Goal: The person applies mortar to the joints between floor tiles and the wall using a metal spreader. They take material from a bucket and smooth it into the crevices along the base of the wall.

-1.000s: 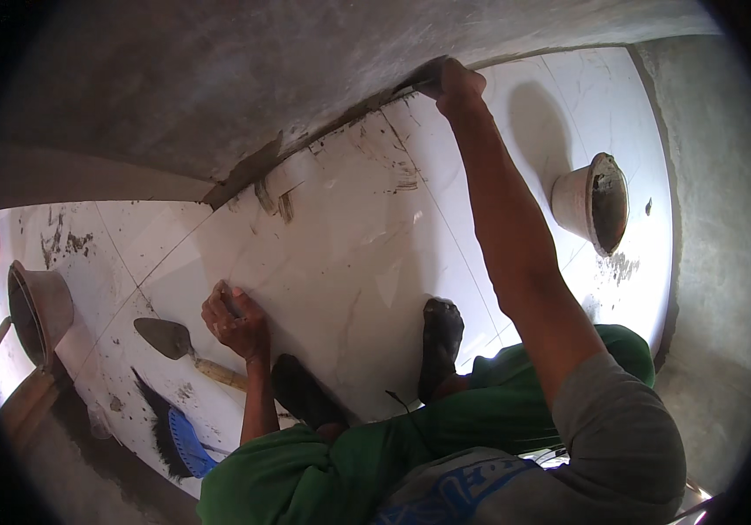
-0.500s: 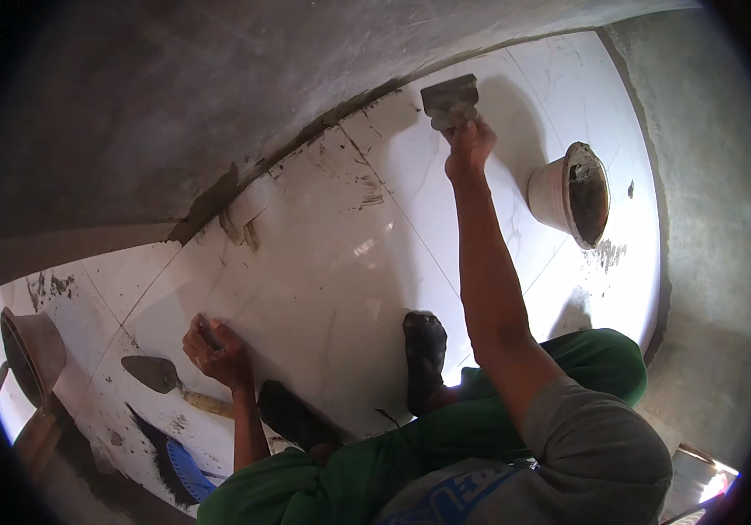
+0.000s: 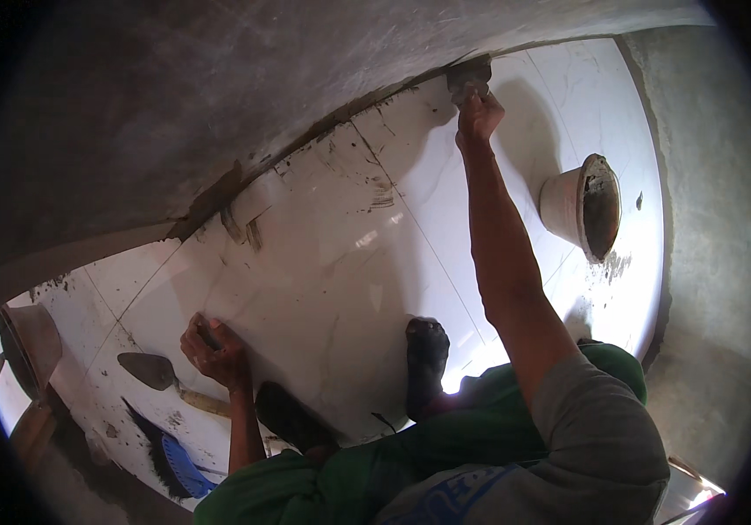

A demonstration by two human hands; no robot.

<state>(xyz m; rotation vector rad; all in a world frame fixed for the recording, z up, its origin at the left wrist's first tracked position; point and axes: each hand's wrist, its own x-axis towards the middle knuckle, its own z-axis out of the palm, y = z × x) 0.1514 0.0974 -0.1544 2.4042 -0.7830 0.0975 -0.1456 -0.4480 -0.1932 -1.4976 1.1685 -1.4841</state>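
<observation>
My right hand (image 3: 478,114) reaches far out, closed on a wide, flat putty knife (image 3: 470,73) smeared with grey. Its blade meets the far edge of the white tiled floor (image 3: 323,262), where the floor joins the grey wall (image 3: 174,105). Low on the left, my left hand (image 3: 215,348) is closed over the tiles with a small dark thing in its fingers, too hidden to name. Close beside that hand lies a pointed trowel (image 3: 150,370) with a wooden handle. Dark smears mark the tiles along the joint.
A mortar-crusted bucket (image 3: 563,206) leans on the right, near my right arm. Another bucket (image 3: 32,346) is at the far left. A blue-backed brush (image 3: 181,464) lies at lower left, near my feet in dark socks. A grey wall (image 3: 716,219) borders the right.
My right hand has pushed the putty knife farther away and slightly right, up to the wall joint. My left hand has barely moved. The view has shifted slightly.
</observation>
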